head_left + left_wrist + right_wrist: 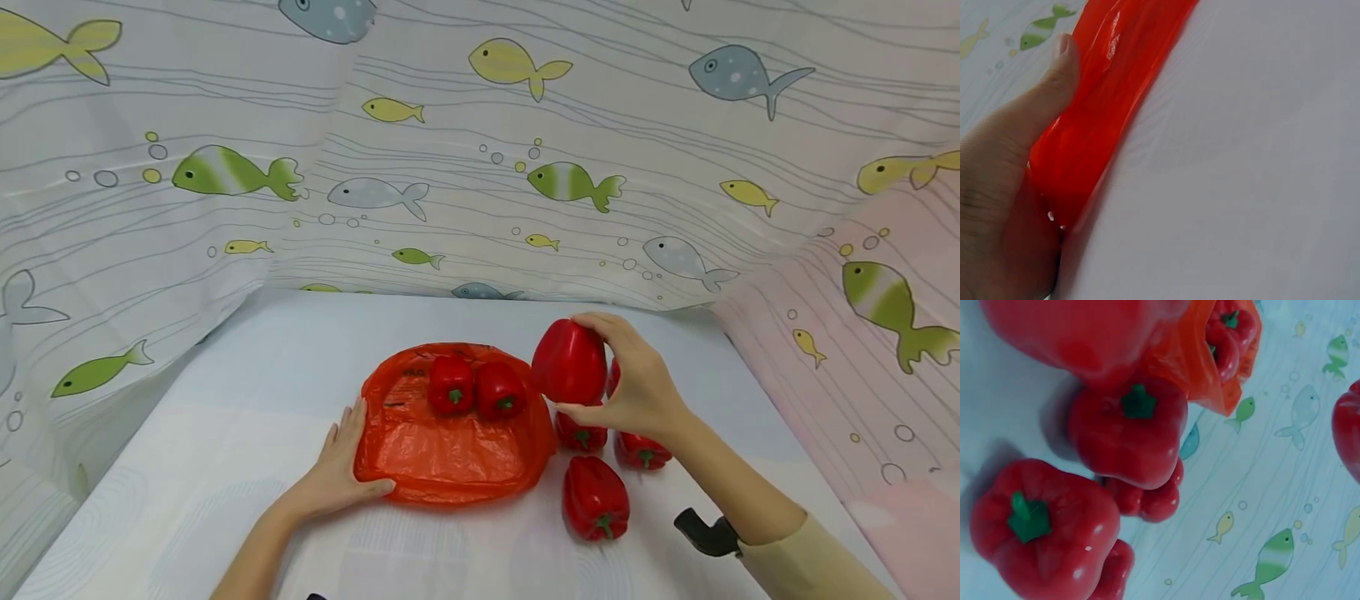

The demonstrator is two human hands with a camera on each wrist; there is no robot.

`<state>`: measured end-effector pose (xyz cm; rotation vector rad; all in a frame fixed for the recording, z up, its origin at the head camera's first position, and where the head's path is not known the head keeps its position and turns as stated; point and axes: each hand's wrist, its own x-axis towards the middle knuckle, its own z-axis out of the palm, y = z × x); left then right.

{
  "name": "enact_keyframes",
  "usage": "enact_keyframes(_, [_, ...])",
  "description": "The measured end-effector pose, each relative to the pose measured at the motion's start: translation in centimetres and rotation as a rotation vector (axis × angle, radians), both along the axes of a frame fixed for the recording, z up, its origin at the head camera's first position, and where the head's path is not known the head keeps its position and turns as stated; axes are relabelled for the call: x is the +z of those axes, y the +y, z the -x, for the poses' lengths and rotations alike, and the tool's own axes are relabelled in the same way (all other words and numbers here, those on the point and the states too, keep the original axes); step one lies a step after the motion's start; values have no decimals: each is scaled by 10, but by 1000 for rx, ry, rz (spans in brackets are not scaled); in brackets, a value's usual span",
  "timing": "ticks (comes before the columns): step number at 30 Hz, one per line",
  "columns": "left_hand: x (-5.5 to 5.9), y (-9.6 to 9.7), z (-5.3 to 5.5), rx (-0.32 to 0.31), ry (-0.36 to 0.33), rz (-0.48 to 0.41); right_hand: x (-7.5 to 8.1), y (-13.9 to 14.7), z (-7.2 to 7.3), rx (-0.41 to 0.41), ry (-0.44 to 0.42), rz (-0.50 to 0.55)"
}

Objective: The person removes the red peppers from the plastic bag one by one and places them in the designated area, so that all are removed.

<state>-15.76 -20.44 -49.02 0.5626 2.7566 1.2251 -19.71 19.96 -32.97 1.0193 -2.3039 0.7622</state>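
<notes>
An orange plastic bag lies with its mouth spread wide, and two red bell peppers sit inside at its far side. My left hand rests against the bag's left edge, fingers extended and thumb along the near rim. In the left wrist view the thumb lies along the orange plastic. With thumb and fingers my right hand grips a red bell pepper, raised near the bag's right rim. The right wrist view does not show the hand.
Several more red peppers stand right of the bag, among them one nearest me and another farther back. Green stems show on some peppers. A fish-patterned curtain borders the white table at the back and sides.
</notes>
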Motion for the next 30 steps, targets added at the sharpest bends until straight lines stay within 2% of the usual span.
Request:
enact_keyframes(9, [-1,0,-1,-1,-13,3,-7,25,-14,-50,0,-18])
enact_keyframes(23, [-3,-2,4,-5,-17,9,-17,58,-40,-155,-62,-78])
enact_keyframes(30, [-2,-2,5,-10,-14,1,-26,79,-54,-193,-75,-187])
